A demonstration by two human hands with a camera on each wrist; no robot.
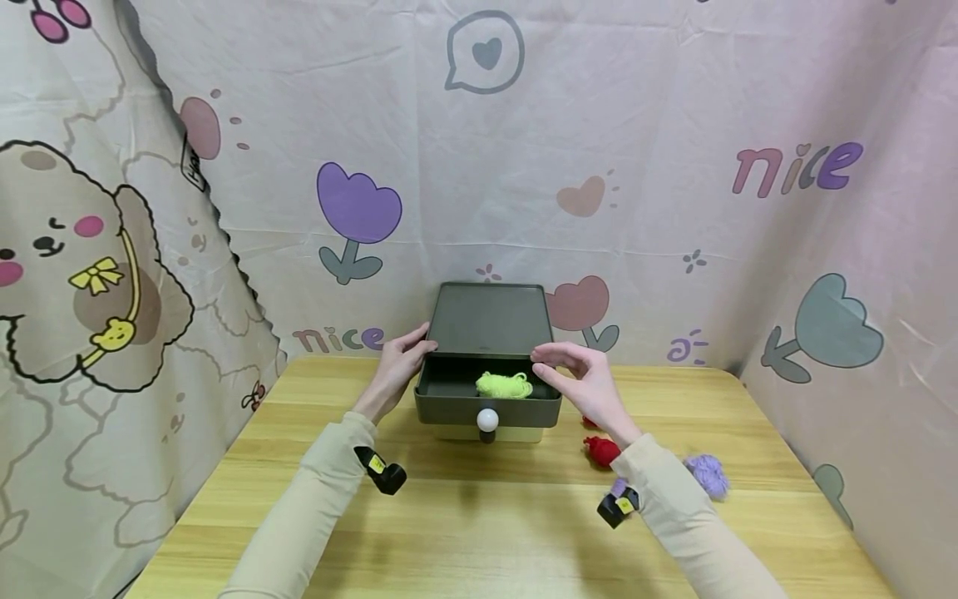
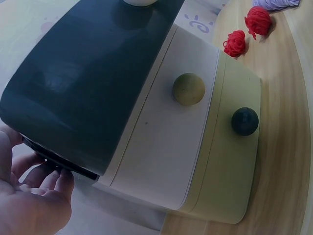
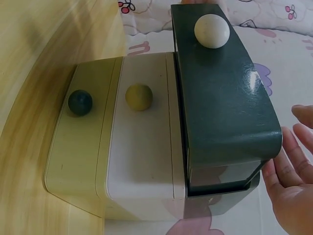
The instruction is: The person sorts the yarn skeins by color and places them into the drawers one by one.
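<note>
A small tabletop drawer cabinet [image 1: 490,318] has its dark green top drawer [image 1: 490,412] pulled out, a white round knob [image 1: 487,420] on the front. Inside the drawer lies a bundle of lime-green yarn [image 1: 504,385]. My left hand [image 1: 400,366] holds the cabinet's left side near the front of its top; in the left wrist view its curled fingers [image 2: 61,183] meet the dark casing behind the drawer. At the drawer's right rim is my right hand [image 1: 584,378], thumb and fingers apart, fingertips right by the edge.
Under the top drawer are a white drawer [image 2: 166,122] and a yellow-green drawer [image 2: 230,166], both closed. Red yarn bundles [image 1: 601,451] and purple yarn [image 1: 707,476] lie on the wooden table [image 1: 464,532] to the right. A printed curtain [image 1: 644,100] hangs behind.
</note>
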